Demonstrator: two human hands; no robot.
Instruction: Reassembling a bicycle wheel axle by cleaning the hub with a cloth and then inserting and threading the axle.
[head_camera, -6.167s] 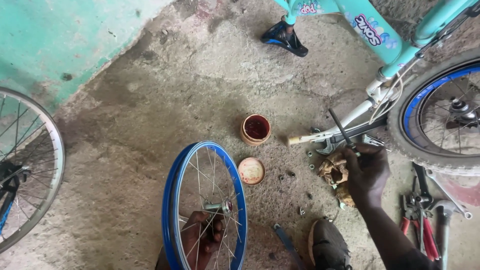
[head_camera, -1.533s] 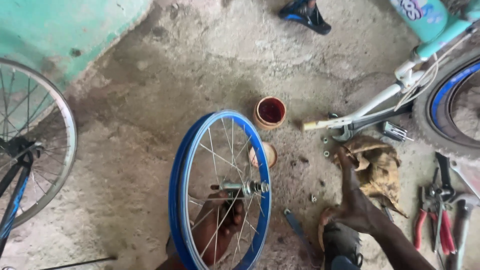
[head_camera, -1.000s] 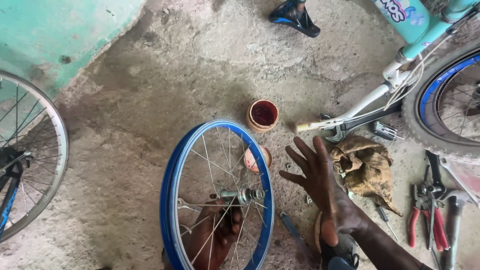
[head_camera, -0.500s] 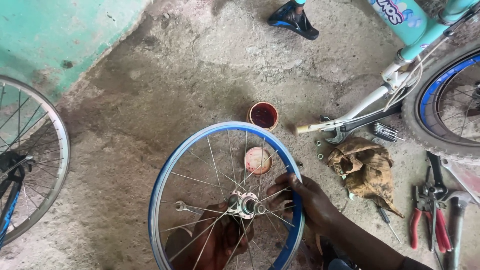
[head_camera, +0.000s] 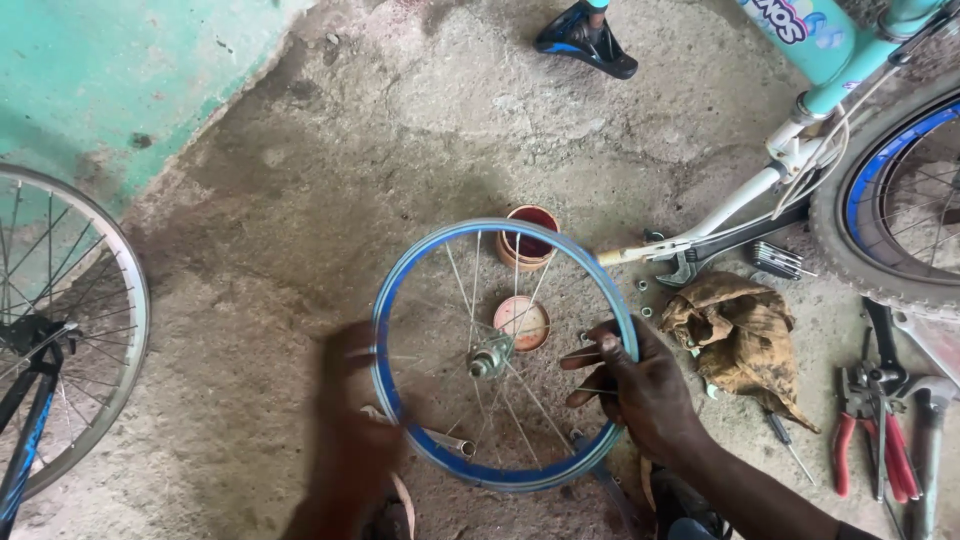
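Blue bicycle wheel rim (head_camera: 385, 385) held flat above the concrete floor (head_camera: 300, 200), near its middle. Right hand (head_camera: 640, 385) grip closed on the rim's right side. Left hand (head_camera: 350, 400) blurred at left side; grip state indeterminable. Red tin (head_camera: 528, 238) beyond.

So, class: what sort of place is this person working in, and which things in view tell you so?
Probably an informal bicycle repair spot on a rough concrete floor. Both hands grip a bare blue wheel rim, pliers lie on the ground, and a turquoise bicycle stands nearby.
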